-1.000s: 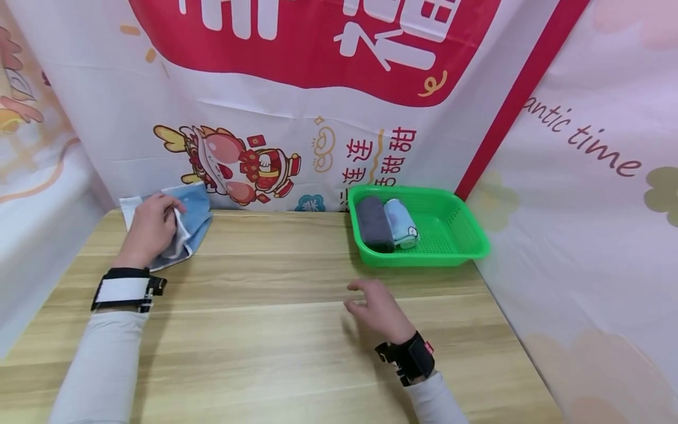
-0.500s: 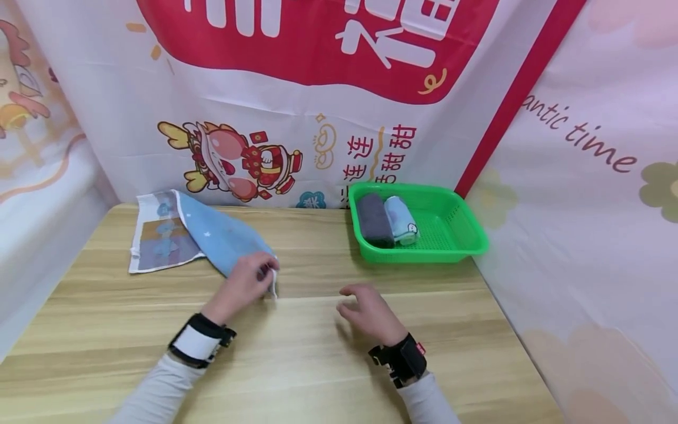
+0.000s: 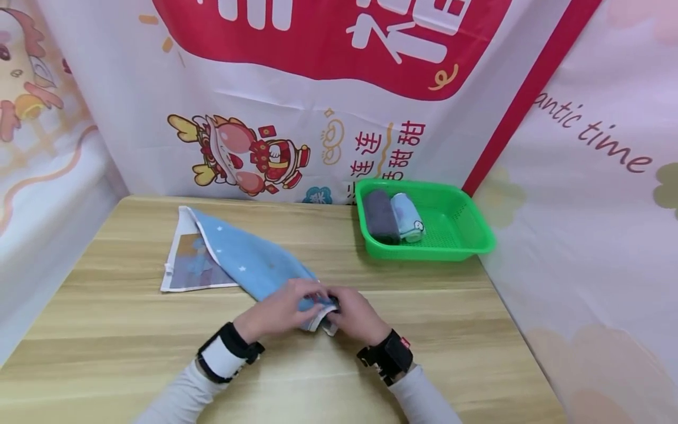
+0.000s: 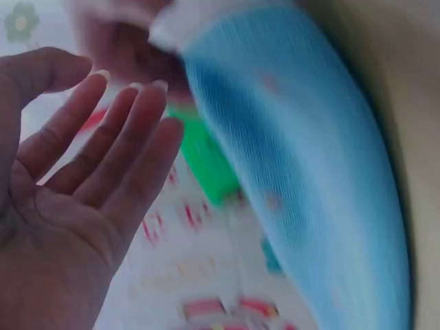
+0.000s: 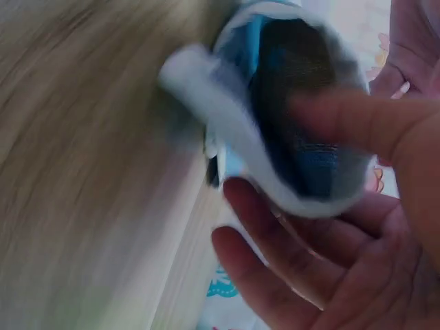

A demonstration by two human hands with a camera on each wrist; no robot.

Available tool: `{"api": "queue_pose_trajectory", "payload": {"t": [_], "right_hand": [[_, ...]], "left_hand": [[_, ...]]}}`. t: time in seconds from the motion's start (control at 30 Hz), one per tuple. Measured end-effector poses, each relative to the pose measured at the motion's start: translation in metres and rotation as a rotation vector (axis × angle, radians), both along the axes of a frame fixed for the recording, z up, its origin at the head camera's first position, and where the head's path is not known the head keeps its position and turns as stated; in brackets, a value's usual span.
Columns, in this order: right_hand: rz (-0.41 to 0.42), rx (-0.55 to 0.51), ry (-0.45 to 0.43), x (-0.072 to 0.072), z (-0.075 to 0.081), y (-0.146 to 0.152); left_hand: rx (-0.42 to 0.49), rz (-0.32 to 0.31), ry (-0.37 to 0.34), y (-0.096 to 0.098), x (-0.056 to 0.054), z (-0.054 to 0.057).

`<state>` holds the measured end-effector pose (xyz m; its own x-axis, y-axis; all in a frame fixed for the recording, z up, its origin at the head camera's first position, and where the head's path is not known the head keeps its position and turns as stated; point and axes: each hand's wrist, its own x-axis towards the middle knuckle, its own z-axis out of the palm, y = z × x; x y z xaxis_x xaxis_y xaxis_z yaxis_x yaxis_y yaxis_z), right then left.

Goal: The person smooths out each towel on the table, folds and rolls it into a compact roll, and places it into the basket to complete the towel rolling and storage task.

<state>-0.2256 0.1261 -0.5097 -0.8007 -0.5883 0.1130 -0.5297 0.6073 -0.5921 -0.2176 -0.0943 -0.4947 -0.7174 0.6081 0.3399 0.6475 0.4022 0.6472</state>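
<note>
A blue towel (image 3: 259,259) with small white stars and a white edge trails across the table, its far-left part folded over to show a greyish printed side. My right hand (image 3: 357,315) grips its near end; in the right wrist view, the thumb lies inside the curled white edge (image 5: 240,137) with the fingers outside. My left hand (image 3: 283,307) is beside that end, overlapping it in the head view. The left wrist view shows the left hand's fingers (image 4: 117,137) extended and the thumb apart, with the towel passing alongside.
A green plastic basket (image 3: 482,235) stands at the back right of the wooden table (image 3: 159,341). Inside lie a rolled dark grey cloth (image 3: 380,213) and a rolled light blue cloth (image 3: 406,215). Printed curtains (image 3: 296,88) hang behind and at both sides.
My left hand has drawn the towel's corner from the far left toward the front middle and let it go. My right hand, holding nothing before, now grips that end.
</note>
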Motion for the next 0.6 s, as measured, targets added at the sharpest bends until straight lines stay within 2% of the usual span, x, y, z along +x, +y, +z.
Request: {"api": "queue_pose_trajectory", "payload": {"t": [0.07,0.17,0.23,0.3,0.4,0.5,0.6], "right_hand": [[-0.040,0.002,-0.002,-0.001,0.000,0.002],[-0.097,-0.027,-0.003,-0.006,0.006,0.010],[-0.118,-0.055,0.016,-0.010,0.012,0.018],[-0.143,-0.080,0.027,-0.014,0.018,0.028],[-0.199,-0.113,0.018,-0.018,0.024,0.046],[-0.266,-0.104,0.006,-0.021,0.024,0.063],[-0.305,-0.046,0.068,-0.020,0.018,0.072]], "left_hand": [[-0.049,0.078,-0.004,-0.025,-0.007,-0.001],[-0.160,0.244,0.011,-0.072,-0.025,-0.002],[-0.251,0.328,0.022,-0.101,-0.036,-0.004],[-0.324,0.386,0.006,-0.125,-0.045,-0.008],[-0.395,0.410,-0.005,-0.146,-0.054,-0.013],[-0.418,0.413,-0.010,-0.155,-0.060,-0.018],[-0.430,0.438,0.008,-0.158,-0.064,-0.022]]}}
